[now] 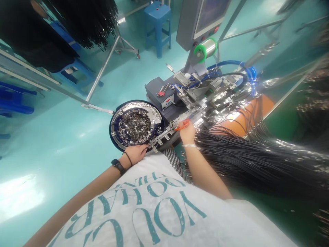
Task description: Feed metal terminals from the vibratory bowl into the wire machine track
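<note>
My left hand (135, 153), with a black smartwatch on the wrist, rests at the edge of a round vibratory bowl feeder (114, 127) and holds nothing. Many small metal terminals (135, 125) lie heaped in the bowl. A metal feed track (164, 132) runs from the bowl towards a wire-terminal machine (203, 92). My right hand (187, 132) grips orange-handled scissors (182, 125) just above the track. A thick bundle of black wires with metal ends (244, 157) spreads out to the right of that hand.
A spool of fine wire (205, 48) and a monitor (210, 17) stand behind the machine. Beyond lie a teal floor (64, 144), blue stools (157, 24), and a steel-legged rack with black wire bundles (84, 20) at the upper left.
</note>
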{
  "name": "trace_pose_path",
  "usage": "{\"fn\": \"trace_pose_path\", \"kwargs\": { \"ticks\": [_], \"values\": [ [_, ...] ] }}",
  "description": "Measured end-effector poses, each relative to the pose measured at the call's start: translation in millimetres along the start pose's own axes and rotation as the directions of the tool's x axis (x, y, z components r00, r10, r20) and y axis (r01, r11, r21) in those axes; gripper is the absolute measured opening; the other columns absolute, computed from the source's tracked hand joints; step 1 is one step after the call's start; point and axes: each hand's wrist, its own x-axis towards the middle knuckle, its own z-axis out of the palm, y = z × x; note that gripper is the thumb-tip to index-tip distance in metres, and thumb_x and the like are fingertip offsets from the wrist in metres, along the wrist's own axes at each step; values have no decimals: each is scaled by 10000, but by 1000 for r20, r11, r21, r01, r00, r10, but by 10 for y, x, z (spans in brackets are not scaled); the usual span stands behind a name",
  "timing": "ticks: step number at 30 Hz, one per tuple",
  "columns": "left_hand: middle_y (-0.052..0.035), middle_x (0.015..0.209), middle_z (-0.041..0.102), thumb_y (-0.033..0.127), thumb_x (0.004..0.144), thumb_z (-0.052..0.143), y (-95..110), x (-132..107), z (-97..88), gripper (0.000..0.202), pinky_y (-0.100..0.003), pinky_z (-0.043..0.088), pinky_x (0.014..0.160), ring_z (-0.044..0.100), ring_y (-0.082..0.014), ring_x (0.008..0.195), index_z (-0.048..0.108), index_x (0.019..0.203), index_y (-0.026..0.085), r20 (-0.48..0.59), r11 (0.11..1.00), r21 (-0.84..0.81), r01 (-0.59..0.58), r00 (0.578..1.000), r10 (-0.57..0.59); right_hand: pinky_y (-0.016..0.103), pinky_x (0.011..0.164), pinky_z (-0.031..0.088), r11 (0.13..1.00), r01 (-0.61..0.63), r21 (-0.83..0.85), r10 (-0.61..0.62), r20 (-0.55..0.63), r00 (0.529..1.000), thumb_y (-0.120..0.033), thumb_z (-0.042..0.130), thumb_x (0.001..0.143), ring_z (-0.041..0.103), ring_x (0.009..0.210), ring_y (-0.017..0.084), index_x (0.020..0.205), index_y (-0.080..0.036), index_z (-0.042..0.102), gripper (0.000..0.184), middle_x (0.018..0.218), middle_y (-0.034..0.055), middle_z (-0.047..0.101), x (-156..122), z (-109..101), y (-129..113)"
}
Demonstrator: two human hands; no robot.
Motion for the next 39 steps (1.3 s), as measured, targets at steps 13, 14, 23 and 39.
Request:
{"fn": "trace_pose_path", "kwargs": {
  "ticks": [13,14,23,39],
  "values": [
    [-46,1009,691,398,948,271,21,-11,-73,463,-291,448,678,638,-204,848,419,1384,358,-6,998,9,-64,998,64,315,733,452,1000,-10,28,9,30,1000,-388,535,794,585,678,176,683,-201,542,217,698,39,648,-214,64,-61],
    [-49,1014,691,398,947,273,27,-8,-79,468,-291,447,670,638,-207,850,409,1393,354,-3,998,15,-68,998,69,312,740,453,999,-13,34,12,34,999,-391,528,800,591,690,174,695,-199,546,220,716,40,653,-233,69,-54],
    [-42,1003,695,398,939,282,26,18,-56,480,-288,456,672,648,-213,846,385,1407,366,12,998,52,-43,999,43,307,755,455,994,-3,109,-11,125,992,-475,554,794,602,704,174,740,-203,569,277,726,18,657,-445,223,38],
    [-45,1054,692,389,931,308,-8,8,-10,468,-321,488,752,647,-230,919,445,1376,338,-6,998,50,-44,999,45,300,732,457,991,25,133,-45,151,987,-438,545,814,595,669,160,736,-207,560,244,674,0,644,-537,223,-117]
  ]
}}
